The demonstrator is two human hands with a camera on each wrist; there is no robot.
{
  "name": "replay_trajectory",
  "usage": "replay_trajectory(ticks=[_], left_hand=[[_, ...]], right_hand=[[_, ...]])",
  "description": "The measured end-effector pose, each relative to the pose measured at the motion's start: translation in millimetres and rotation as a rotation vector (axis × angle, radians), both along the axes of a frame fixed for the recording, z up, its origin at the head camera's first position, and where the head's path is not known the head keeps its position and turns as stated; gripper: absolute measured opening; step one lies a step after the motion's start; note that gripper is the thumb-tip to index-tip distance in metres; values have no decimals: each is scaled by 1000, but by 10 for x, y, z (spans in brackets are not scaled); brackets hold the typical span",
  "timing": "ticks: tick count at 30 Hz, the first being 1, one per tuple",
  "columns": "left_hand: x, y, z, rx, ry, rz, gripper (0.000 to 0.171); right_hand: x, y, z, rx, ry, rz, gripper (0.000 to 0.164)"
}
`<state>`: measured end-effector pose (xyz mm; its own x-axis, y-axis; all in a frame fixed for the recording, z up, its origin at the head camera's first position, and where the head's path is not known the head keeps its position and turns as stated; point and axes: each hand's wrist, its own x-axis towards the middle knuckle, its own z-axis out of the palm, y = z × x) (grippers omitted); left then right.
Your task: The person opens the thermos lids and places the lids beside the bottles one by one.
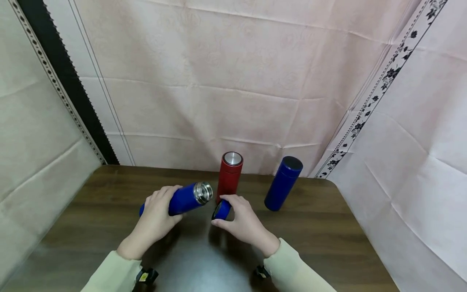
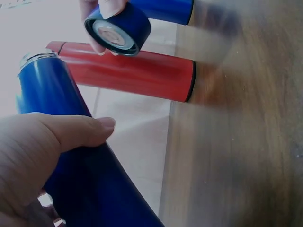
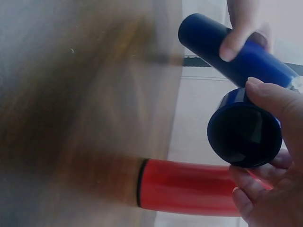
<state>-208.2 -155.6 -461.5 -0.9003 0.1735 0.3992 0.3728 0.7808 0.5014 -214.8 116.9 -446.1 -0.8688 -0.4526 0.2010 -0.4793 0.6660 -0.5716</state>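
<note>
My left hand (image 1: 158, 215) grips a blue thermos bottle (image 1: 182, 200) around its body, tilted nearly level above the table. Its bare steel neck faces right, uncapped. The left wrist view shows the thumb (image 2: 85, 130) across the blue bottle (image 2: 52, 90). Just right of the mouth, my right hand (image 1: 244, 221) pinches the blue cap (image 1: 223, 209) between thumb and fingers, apart from the bottle. A pale disc shows inside the cap (image 2: 137, 26) in the left wrist view, while the right wrist view looks into the dark hollow of the cap (image 3: 244, 135).
Behind the cap, a red thermos (image 1: 229, 178) with a steel-topped lid stands upright. Another blue thermos (image 1: 282, 186), its lid on, stands to the right. Pale cloth (image 1: 219, 81) hangs along the back and sides of the brown wooden table (image 1: 321, 243).
</note>
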Motion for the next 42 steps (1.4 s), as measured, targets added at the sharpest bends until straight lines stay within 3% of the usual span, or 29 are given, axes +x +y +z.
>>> replay_trajectory(ticks=[9,16,21,28,34,39,42], left_hand=[[-196,-61,9,174,-92,56,83],[-433,-136,16,282,-135,111,100],[-542,-234,-24,326,-170,142,106],[-632,-312,-80,346,-205,156,101],[-663,-351,-144,375,-231,168,94],[-667,-364,-113,366,-251,171,101],[-662,-380,-69,355,-274,171,106]], right_hand=[[-19,-95,-158,-38,-105,-31,68],[-101,-235,-287,-107,-202,-19,68],[-170,-362,-376,-133,-224,-28,66],[-230,-535,-444,-136,-259,-60,63],[-235,-617,-520,-113,-271,-39,63],[-236,-656,-596,-73,-262,-19,63],[-242,-672,-634,2,-210,4,65]])
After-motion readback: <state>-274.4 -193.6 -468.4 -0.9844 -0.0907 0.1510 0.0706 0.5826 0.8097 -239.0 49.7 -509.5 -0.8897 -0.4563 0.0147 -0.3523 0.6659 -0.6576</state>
